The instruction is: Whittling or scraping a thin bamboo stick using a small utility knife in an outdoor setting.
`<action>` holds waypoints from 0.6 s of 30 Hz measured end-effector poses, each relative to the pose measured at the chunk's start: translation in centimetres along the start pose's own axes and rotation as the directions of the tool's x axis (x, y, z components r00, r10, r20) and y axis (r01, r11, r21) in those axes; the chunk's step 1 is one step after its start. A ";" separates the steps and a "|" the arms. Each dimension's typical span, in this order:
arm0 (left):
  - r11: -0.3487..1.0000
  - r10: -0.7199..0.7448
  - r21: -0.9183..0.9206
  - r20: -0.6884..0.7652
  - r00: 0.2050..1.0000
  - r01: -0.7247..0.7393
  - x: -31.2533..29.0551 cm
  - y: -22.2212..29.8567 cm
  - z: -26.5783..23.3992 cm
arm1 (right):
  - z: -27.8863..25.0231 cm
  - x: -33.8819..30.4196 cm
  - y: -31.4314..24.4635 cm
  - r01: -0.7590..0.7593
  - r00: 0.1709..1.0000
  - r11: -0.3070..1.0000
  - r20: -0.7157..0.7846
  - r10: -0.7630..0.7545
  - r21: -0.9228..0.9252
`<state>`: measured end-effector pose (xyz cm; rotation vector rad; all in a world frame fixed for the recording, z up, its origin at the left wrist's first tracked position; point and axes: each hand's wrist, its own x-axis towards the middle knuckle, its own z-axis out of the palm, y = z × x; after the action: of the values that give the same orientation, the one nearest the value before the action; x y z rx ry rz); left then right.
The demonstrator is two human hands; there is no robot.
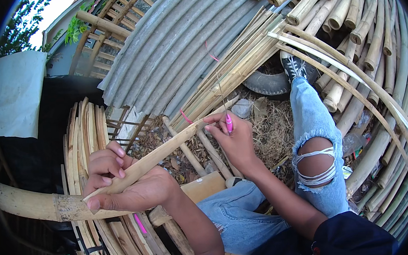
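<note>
A long, pale split-bamboo slat [156,158] runs slantwise in front of me, its lower end at left and its far end up to the right. My left hand [146,188], palm up, grips it near the lower end, thumb on one side and curled fingers on the other. In my right hand [238,141] is a pink-handled knife [229,122], its thin blade pointing up and away. The right fingertips also meet the slat near its far part. Below the left hand, a thick bamboo pole [32,204] comes in from the left.
Bundled bamboo slats [238,69] lean by a corrugated sheet [159,49] ahead. Bamboo poles [400,126] are stacked along the right, with bent strips [353,70] across them. A tyre [265,83] lies on the littered ground [271,129]. More slats [87,132] stand at left.
</note>
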<state>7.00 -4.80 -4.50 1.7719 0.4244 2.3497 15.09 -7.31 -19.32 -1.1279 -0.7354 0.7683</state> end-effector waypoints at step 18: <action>1.000 0.014 0.017 0.028 1.000 -0.014 0.0 -0.1 -0.2 | 1.1 1.4 -0.4 0.364 0.928 0.929 0.104 -0.357 -0.058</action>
<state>6.84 -4.71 -4.62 1.8183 0.4304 2.3348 15.01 -5.74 -18.52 -0.9901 -1.0247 0.4837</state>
